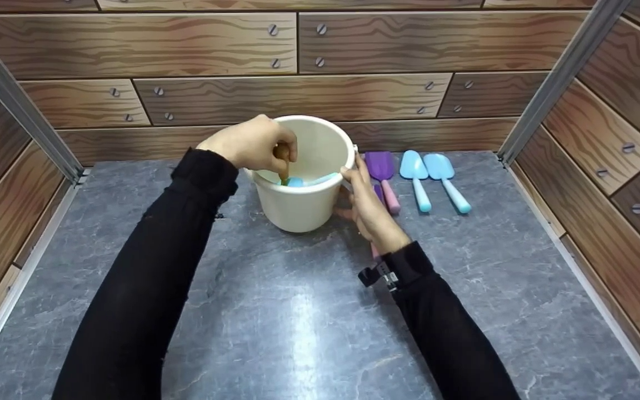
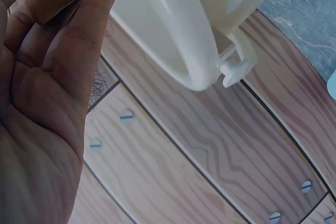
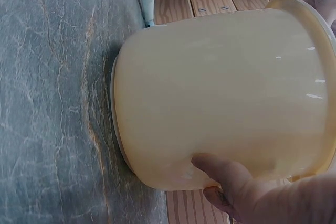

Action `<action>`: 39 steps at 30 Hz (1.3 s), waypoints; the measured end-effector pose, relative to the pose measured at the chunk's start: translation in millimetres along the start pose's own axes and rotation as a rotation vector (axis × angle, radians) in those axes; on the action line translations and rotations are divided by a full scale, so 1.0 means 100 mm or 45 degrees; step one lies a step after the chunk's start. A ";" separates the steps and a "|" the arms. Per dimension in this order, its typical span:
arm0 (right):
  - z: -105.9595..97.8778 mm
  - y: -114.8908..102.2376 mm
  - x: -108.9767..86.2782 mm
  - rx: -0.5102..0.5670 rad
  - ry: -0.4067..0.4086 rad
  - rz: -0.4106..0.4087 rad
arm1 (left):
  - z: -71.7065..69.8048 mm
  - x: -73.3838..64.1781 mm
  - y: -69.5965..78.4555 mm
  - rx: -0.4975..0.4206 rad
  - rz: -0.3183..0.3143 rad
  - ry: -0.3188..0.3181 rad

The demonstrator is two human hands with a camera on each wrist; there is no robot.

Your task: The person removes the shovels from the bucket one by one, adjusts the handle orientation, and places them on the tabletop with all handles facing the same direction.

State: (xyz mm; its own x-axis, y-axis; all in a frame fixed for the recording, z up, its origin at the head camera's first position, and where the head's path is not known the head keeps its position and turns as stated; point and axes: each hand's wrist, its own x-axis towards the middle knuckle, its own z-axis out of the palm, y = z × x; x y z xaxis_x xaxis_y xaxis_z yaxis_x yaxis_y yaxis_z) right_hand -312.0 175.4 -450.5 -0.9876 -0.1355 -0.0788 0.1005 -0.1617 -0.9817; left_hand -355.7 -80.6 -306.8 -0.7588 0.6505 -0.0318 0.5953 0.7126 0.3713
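Observation:
A white bucket stands upright on the grey marbled surface. Over its left rim reaches my left hand, gripping a brown wooden handle with the fingers curled round it. A small green part shows below that handle, mostly hidden by the rim. Light blue pieces lie inside the bucket, their full shape out of sight. Against the bucket's right side rests my right hand, fingers spread on the outer wall. In the right wrist view its fingertips touch that wall.
Right of the bucket lie a purple toy shovel with a pink handle, another purple-and-pink one partly behind my right hand, and two light blue shovels. Wood-patterned walls enclose the back and sides.

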 end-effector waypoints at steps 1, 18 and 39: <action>0.00 0.00 0.00 0.001 0.001 0.000 | -0.01 -0.02 0.00 -0.005 0.010 0.010; -0.02 0.03 0.02 0.005 0.008 -0.002 | -0.14 -0.24 -0.06 0.013 0.142 0.155; 0.00 0.01 0.01 0.020 0.012 -0.003 | -0.26 -0.50 -0.07 0.075 0.231 0.287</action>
State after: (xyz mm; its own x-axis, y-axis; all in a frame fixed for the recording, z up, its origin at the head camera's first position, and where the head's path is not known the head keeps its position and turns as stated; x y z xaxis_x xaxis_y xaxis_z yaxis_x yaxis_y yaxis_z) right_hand -313.1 174.9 -451.5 -0.9889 -0.1261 -0.0783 0.1001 -0.1771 -0.9791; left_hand -328.5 -124.9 -283.1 -0.6741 0.6986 0.2399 0.7360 0.6081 0.2975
